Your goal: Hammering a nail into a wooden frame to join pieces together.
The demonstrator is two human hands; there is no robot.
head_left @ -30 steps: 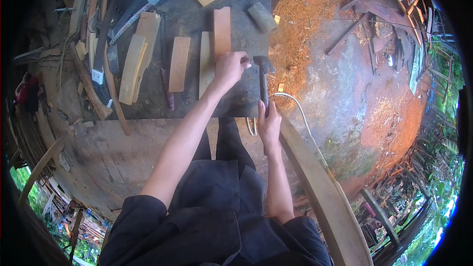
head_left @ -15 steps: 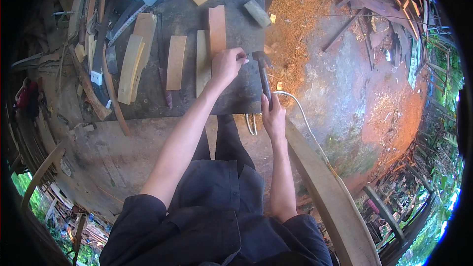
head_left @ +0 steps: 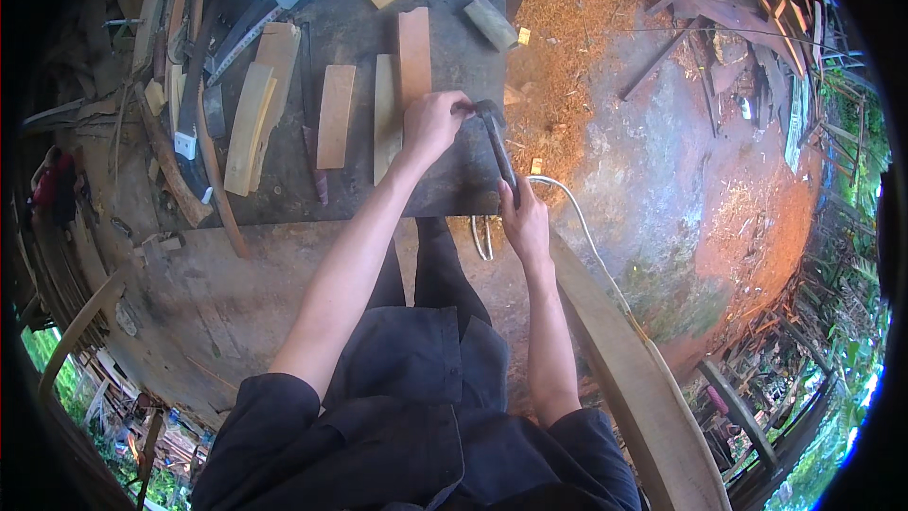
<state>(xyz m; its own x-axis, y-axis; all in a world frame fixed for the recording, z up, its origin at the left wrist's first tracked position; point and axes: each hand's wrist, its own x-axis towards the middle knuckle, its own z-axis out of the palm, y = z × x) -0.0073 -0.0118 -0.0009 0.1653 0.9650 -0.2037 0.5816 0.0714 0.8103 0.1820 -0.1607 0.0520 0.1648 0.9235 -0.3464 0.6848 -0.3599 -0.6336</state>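
Hammer [head_left: 495, 144] lies over the dark bench [head_left: 445, 191], its handle gripped at the near end by the right hand [head_left: 526, 223], fingers wrapped shut round it. Its head sits just beside the left hand [head_left: 433, 123], whose fingertips are pinched together on something too small to tell. That hand rests on a plank [head_left: 413, 52]. Farther off lie a block [head_left: 491, 23] and sawdust [head_left: 566, 28].

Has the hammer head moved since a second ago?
Yes, slightly. The hammer head has swung left toward the left hand, away from the sawdust pile; the right hand keeps its grip.
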